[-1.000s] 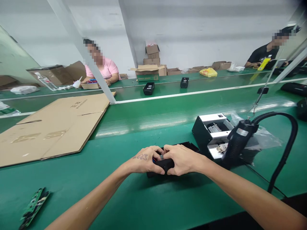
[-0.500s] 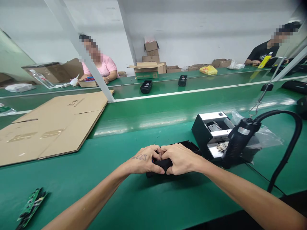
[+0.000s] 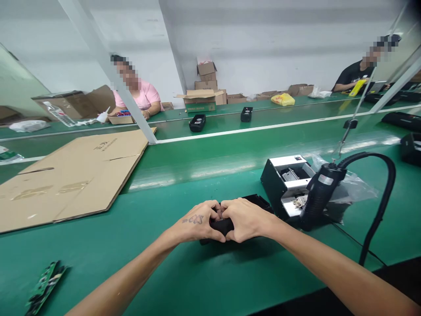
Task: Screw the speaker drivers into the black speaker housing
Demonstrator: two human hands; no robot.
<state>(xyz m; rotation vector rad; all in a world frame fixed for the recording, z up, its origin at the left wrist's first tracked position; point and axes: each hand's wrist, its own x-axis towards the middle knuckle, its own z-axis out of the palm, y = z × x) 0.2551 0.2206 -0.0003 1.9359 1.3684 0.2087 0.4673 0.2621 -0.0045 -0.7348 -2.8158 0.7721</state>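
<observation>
A long black plastic housing (image 3: 259, 201) lies on the green bench in front of me, mostly covered by my hands. My left hand (image 3: 199, 222) grips its left part, with the thumb along the near side and the fingers curled over the far side. From the right, my right hand (image 3: 249, 220) holds it in the same way, and the fingertips of both hands meet at the middle. A rounded dark surface (image 3: 223, 226) of the housing shows between thumbs and fingers. Whatever small part the fingertips press on is hidden.
Right of the housing stands a black-and-white machine (image 3: 286, 184), beside a hanging black electric screwdriver (image 3: 324, 193) with a thick cable. Flattened cardboard (image 3: 75, 175) covers the left, and green circuit boards (image 3: 46, 285) lie near front left. Two co-workers sit across, where black housings (image 3: 197, 123) rest on the line.
Both hands keep their hold on the housing, with only slight finger movement. The whole view has shifted a little; the hanging screwdriver appears somewhat further left.
</observation>
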